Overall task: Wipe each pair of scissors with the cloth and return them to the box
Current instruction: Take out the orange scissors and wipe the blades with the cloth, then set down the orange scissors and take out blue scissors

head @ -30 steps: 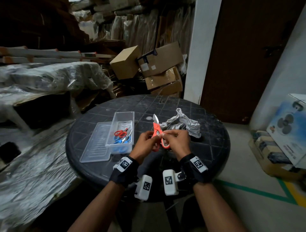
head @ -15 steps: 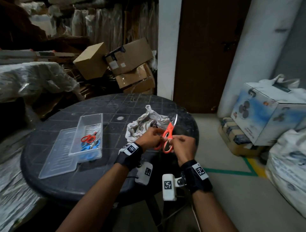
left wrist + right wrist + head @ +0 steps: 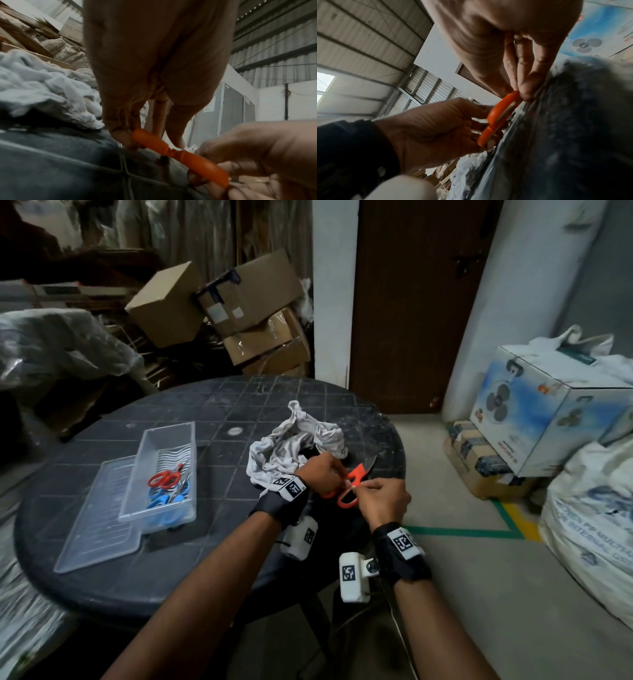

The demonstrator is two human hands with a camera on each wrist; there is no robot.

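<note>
Orange-handled scissors (image 3: 356, 478) hang low over the right side of the black round table (image 3: 102, 570), blade pointing up and right. My left hand (image 3: 322, 474) pinches one handle (image 3: 149, 139). My right hand (image 3: 380, 498) pinches the other handle loop (image 3: 503, 108). A crumpled white cloth (image 3: 291, 446) lies on the table just behind my left hand, untouched. The clear plastic box (image 3: 164, 474) stands at the left and holds red scissors (image 3: 164, 478) and blue-handled ones (image 3: 164, 499).
The box's clear lid (image 3: 99, 525) lies flat beside it on the left. Cardboard boxes (image 3: 219, 306) are piled behind the table. A fan carton (image 3: 548, 409) and a white sack (image 3: 589, 525) stand on the floor to the right.
The orange scissors have dropped from upright in front of me to a low tilt near the table's right edge, both hands still on the handles. The head view has swung right.
</note>
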